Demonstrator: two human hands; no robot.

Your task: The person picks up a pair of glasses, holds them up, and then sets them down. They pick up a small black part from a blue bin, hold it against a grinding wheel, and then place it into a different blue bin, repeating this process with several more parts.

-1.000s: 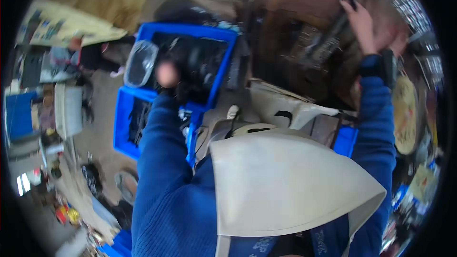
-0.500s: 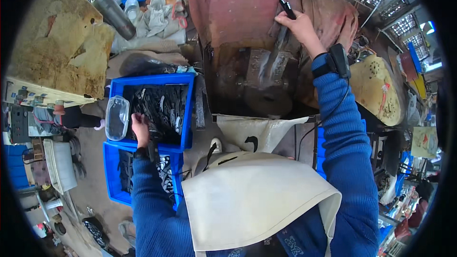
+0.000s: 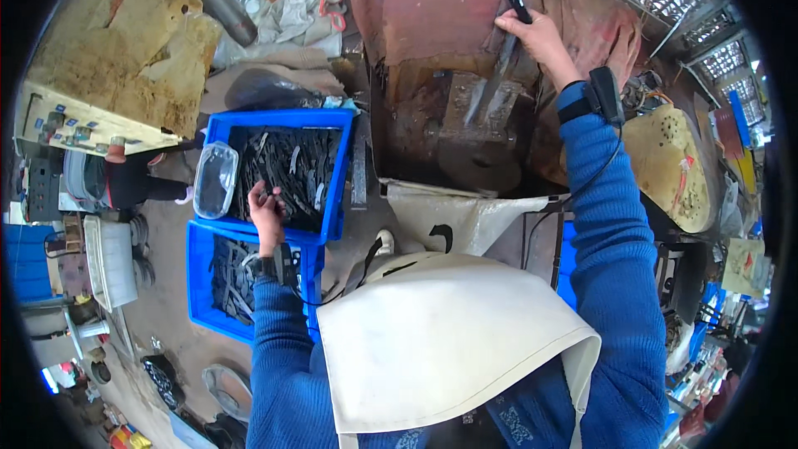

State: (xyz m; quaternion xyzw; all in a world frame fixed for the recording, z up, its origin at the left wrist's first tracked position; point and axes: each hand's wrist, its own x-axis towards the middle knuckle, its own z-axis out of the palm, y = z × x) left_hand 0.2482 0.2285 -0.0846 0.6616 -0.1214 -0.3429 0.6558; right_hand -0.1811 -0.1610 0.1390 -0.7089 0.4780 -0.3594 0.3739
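My right hand (image 3: 544, 40) is closed around a black-handled tool (image 3: 518, 5), at the upper edge of a dark, wet metal trough (image 3: 407, 137). A grey, blade-like streak runs down from that hand; I cannot tell whether it belongs to the tool. A round, wheel-like disc (image 3: 478, 168) lies low in the trough. Over the upper blue bin (image 3: 345, 150) hovers my left hand (image 3: 267, 220), fingers half bent and apart, with nothing visible in them. Dark flat metal strips (image 3: 291, 170) fill that bin. A clear plastic tub (image 3: 215, 181) rests at its left rim.
A second blue bin (image 3: 195, 283) with more strips stands below the first. Stained reddish cloth (image 3: 440, 8) covers the trough's far side. A metal cylinder (image 3: 220, 2) and rags lie at the upper left. My cream apron (image 3: 457, 341) hangs in front. Another person (image 3: 137, 183) is at the left.
My left hand has shifted a little to the right, and its fingers look more spread. My right hand stays at the trough with the black-handled tool, which is turned slightly. The whole view has shifted somewhat.
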